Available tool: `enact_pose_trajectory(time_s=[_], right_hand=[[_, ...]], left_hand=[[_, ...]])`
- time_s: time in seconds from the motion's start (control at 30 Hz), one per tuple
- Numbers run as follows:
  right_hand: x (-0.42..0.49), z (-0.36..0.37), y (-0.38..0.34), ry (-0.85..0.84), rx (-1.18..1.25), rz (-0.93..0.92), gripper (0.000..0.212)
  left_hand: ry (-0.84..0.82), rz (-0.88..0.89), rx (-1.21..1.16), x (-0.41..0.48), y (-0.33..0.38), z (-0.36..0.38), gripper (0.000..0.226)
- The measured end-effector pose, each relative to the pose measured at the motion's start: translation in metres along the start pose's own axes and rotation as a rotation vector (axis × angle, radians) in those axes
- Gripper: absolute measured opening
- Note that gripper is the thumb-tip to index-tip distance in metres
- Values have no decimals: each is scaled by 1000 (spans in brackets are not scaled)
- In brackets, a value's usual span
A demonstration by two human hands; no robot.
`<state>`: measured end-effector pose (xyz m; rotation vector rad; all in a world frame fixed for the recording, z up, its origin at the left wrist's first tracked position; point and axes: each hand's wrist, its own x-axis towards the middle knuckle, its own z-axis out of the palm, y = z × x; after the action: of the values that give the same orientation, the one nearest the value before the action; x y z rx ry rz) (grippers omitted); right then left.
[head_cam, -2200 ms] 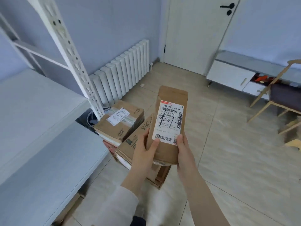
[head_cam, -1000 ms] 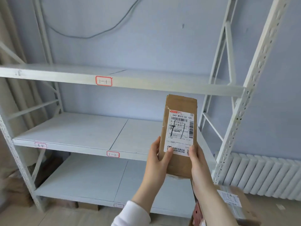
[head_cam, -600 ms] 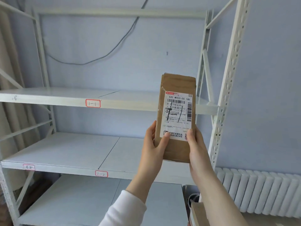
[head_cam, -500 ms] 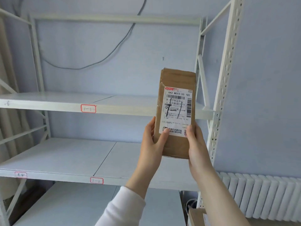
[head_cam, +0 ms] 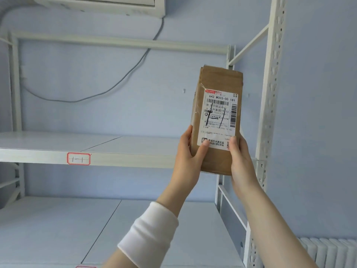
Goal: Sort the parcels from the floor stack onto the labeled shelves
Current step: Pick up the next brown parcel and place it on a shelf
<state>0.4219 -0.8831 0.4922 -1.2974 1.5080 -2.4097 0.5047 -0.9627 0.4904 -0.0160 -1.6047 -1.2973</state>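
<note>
Both hands [head_cam: 186,157] [head_cam: 241,161] grip parcel [head_cam: 219,80], label [head_cam: 220,117] corners covered

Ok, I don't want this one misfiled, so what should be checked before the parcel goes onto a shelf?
1. Two-handed grip: left hand and right hand both hold the parcel by its lower half: ok.
2. Handwritten mark on the shipping label is legible, looks like 1-1: ok.
3. Shelf tag reads 1-1, matching: ok.
4. Upper shelf bare where visible: ok.
5. Shelf stretch behind the parcel: cannot tell.
6. Parcel's bottom edge clears the shelf front: cannot tell.
</note>
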Motion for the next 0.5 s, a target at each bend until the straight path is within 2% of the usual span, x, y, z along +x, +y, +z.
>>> enact_pose_trajectory(time_s=[0.2,0.5], right_hand=[[62,-3,44,-5,-84,-23,40],[150,-39,107,-160,-202,-19,44]], left_hand=[[-29,10,15,55,-48,2,55],[-50,-40,112,128,-122,23,61]])
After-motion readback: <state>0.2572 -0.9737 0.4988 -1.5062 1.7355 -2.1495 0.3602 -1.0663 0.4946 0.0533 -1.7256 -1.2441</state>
